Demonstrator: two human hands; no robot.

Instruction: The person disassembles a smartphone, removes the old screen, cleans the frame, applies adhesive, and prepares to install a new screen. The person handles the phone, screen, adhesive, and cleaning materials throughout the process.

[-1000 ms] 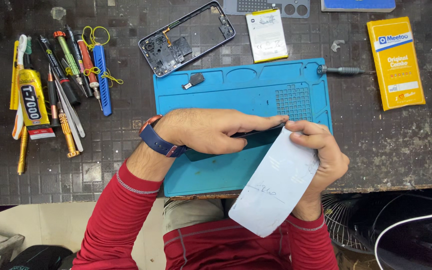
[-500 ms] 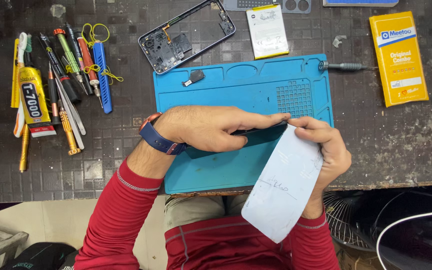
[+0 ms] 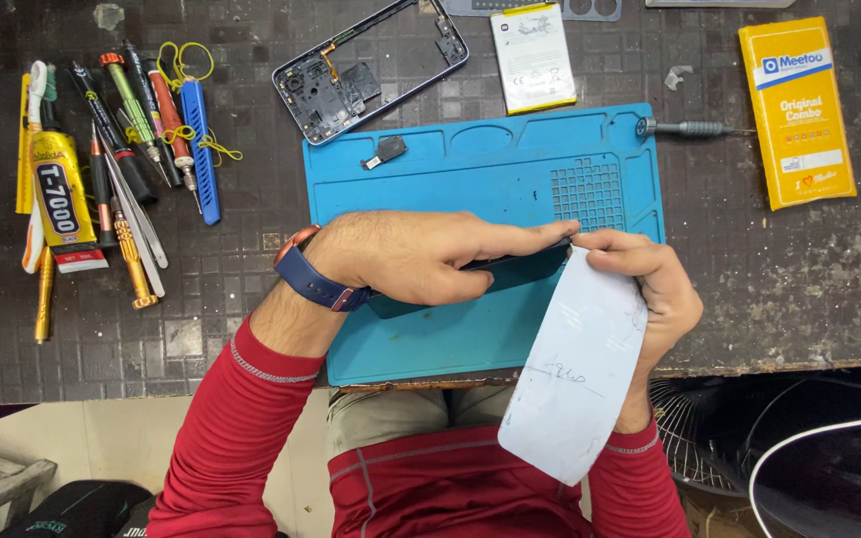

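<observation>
Dark table [image 3: 799, 289], surface pitted and gridded, worn pale in patches. Blue mat [image 3: 470, 159], rubbery, with moulded trays along its far edge and a small grid of cells at its far right; it lies mid-table and its near edge reaches the table's front edge. Left hand [image 3: 421, 257] lies flat across the mat, palm down, fingers [image 3: 520, 239] stretched right and pressed on a thin dark phone [image 3: 515, 271], of which only a sliver shows under the hand; a navy strap circles the wrist. Right hand [image 3: 650, 289] is at the mat's right edge, fingers curled shut, pinching the top edge of a film [image 3: 575, 369]: pale grey-blue, glossy, rounded corners, faint scribble near its middle. The film starts just where the left fingertips meet the right thumb, at the phone's right end, and hangs off toward the person, past the table's front edge over the red sleeves. Whether the film is stuck to the phone cannot be told. Far edge of the table: an open phone frame [image 3: 371, 70], metal rim, bare parts inside; just right of it a flat white battery [image 3: 533, 55]. Right side: a screwdriver [image 3: 690, 129] touching the mat's corner, and a yellow box [image 3: 797, 110]. Left side: a row of tools [image 3: 132, 149] and a glue tube [image 3: 57, 194].
</observation>
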